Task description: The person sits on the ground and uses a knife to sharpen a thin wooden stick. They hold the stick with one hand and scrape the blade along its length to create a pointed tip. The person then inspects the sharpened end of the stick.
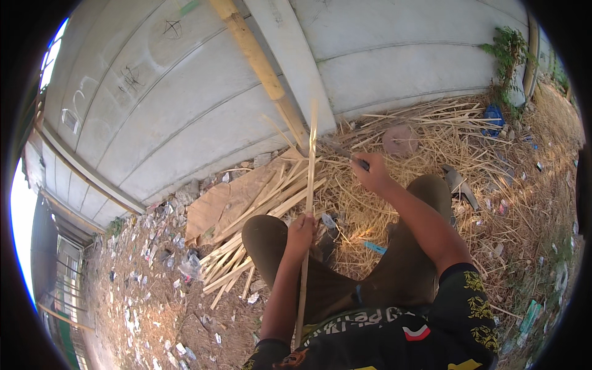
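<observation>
My left hand [302,232] is closed around a long, pale bamboo strip [310,179], which stands nearly upright in the view. Its lower end runs down beside my body, and its far end reaches past the foot of the wall. In my right hand [374,173], to the right of the strip, is a knife [338,148] with a dark handle. The blade points left toward the strip's upper part; whether it touches cannot be made out. Beyond my left knee lies a pile of split bamboo strips [280,200], partly on a brown flat sheet [213,206].
Straw-like bamboo shavings [354,213] cover the ground between my legs. A round, reddish-brown block [399,140], more strips [425,117] and a blue plastic bag [493,120] lie near the concrete wall [394,55]. A bamboo pole [259,58] leans there. Litter [154,283] is scattered at left.
</observation>
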Demonstrator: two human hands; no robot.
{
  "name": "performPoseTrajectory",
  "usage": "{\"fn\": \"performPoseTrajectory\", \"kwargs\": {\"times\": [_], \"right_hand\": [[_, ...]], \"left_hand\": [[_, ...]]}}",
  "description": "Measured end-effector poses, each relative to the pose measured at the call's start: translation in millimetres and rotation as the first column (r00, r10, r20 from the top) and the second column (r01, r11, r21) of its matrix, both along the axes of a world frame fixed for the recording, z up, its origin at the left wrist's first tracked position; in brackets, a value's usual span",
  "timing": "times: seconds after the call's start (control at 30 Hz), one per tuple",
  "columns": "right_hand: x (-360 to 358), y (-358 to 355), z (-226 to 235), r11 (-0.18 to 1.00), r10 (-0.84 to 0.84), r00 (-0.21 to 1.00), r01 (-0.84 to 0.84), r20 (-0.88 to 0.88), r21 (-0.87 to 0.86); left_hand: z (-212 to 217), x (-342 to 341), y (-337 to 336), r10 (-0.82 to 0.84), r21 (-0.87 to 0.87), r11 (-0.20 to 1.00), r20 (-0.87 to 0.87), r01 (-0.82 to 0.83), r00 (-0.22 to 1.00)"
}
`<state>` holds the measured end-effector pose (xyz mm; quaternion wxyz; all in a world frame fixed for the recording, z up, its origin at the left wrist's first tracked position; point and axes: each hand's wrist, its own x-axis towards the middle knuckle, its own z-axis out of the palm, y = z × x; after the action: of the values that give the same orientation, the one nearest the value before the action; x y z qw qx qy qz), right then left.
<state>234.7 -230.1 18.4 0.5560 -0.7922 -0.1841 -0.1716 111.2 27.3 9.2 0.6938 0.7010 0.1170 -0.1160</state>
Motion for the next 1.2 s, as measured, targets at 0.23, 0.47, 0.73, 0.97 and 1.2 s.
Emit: {"fn": "performPoseTrajectory", "kwargs": {"times": [0.23,0.47,0.73,0.97,1.2], "right_hand": [[17,2,-5,0.960,-0.236,0.910,0.163,-0.340,-0.230],[4,12,9,0.831,-0.065,0.998,0.050,0.008,0.555],[27,5,-23,0.838,-0.317,0.866,0.065,-0.386,-0.542],[15,5,7,0.971,-0.231,0.932,0.241,-0.280,0.000],[11,19,5,0.966,-0.256,0.947,0.247,-0.194,-0.071]], "left_hand": [[-17,2,1,-0.010,0.205,0.979,0.134,-0.018,0.991],[-26,7,-7,-0.142,0.604,0.788,0.366,-0.118,0.920],[-35,-3,3,-0.162,0.555,0.831,0.327,-0.051,0.931],[-28,1,1,-0.122,0.561,0.822,0.337,-0.095,0.934],[-14,0,-8,-0.156,0.643,0.759,0.335,-0.104,0.929]]}}
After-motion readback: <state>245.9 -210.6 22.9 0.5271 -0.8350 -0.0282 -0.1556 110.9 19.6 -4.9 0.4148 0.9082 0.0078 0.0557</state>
